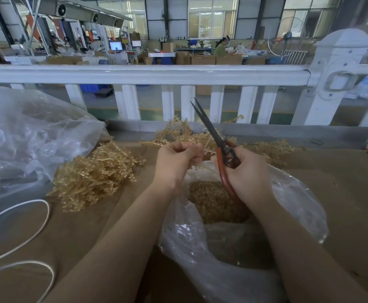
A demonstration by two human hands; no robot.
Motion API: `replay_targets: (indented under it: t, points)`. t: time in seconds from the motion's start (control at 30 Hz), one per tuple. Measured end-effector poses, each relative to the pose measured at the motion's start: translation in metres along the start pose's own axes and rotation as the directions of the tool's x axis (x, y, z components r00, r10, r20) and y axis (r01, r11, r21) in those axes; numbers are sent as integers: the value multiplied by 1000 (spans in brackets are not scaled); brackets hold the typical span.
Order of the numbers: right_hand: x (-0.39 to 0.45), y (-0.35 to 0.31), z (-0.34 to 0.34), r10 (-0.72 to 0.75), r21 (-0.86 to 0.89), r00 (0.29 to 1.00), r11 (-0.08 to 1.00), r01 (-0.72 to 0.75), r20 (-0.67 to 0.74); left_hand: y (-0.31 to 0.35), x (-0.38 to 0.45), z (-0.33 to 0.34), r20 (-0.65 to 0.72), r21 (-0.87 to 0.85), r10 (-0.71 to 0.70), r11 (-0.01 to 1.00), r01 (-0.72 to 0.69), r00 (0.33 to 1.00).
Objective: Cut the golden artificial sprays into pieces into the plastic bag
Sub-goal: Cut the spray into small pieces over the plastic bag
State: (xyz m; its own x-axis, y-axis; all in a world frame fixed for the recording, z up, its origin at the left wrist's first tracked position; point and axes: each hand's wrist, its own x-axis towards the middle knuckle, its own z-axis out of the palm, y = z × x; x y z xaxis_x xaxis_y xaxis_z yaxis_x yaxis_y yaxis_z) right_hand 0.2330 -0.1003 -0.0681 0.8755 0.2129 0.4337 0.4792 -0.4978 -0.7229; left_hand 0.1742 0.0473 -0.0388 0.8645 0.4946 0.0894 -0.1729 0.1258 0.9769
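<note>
The left hand [179, 158] clutches a golden spray [202, 138] over the open bag [288, 193], already holding cut pieces [211, 200]. The right hand [248, 171] grasps red-handled scissors [218, 141] (blades nearly together). More sprays [95, 173] heap left on the brown worktop [342, 204], beside crumpled plastic [25, 136] and a white cable [36, 215]. A white railing [145, 74] fronts a factory hall.

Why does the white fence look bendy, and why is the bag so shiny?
In the head view, the wide lens bows the white fence toward the edges. Daylight from the windows puts pale glare on the plastic bag. The scissors and both hands look sharp; the far workshop is softer and hazier.
</note>
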Motion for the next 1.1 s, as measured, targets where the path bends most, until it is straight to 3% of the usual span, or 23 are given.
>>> replay_targets:
  t: [0.17,0.37,0.67,1.1]
  points:
    - [-6,-7,-4,-74,-41,997,996,74,-6,2,3,-8,-82,39,67,997,-64,994]
    - [-5,-6,-5,-108,-193,992,974,118,61,3,6,-9,-113,-12,42,999,-44,993]
    - [-3,-1,-7,-93,-331,985,934,137,144,2,5,-12,6,-31,120,992,-119,993]
    - [0,-2,-8,-133,-422,987,892,159,91,1,10,-16,101,-27,170,985,-169,980]
